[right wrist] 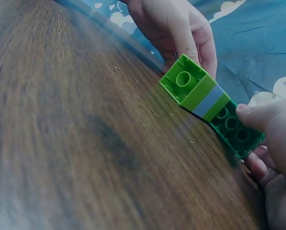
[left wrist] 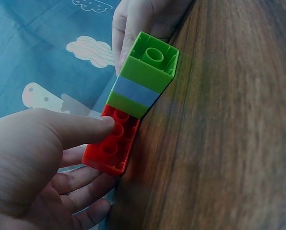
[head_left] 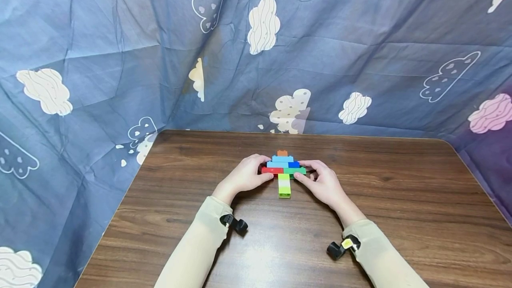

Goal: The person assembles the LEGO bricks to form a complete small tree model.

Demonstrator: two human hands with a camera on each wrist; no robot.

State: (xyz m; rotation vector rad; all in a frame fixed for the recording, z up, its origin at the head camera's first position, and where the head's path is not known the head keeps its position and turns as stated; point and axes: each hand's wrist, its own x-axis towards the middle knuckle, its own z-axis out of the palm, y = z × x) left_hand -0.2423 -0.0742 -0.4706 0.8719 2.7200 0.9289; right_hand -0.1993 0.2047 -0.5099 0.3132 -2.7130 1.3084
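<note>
A flat tree-shaped build of toy building bricks (head_left: 282, 159) lies on the table, its layers narrowing away from me to an orange brick (head_left: 282, 153). The widest layer joins a red brick (head_left: 272, 170) and a green brick (head_left: 295, 171). From their middle a lime-and-white trunk (head_left: 284, 186) points towards me. My left hand (head_left: 247, 175) grips the red end, its thumb on the hollow underside of the red brick (left wrist: 109, 148). At the other end my right hand (head_left: 324, 183) holds the green brick (right wrist: 234, 128) between thumb and fingers. Some right fingertips are hidden behind the bricks.
The brown wooden table (head_left: 168, 217) ends at a far edge just beyond the bricks. A blue cloud-patterned cloth (head_left: 232, 70) hangs behind it and at the sides. Each wrist carries a small black camera (head_left: 240, 226).
</note>
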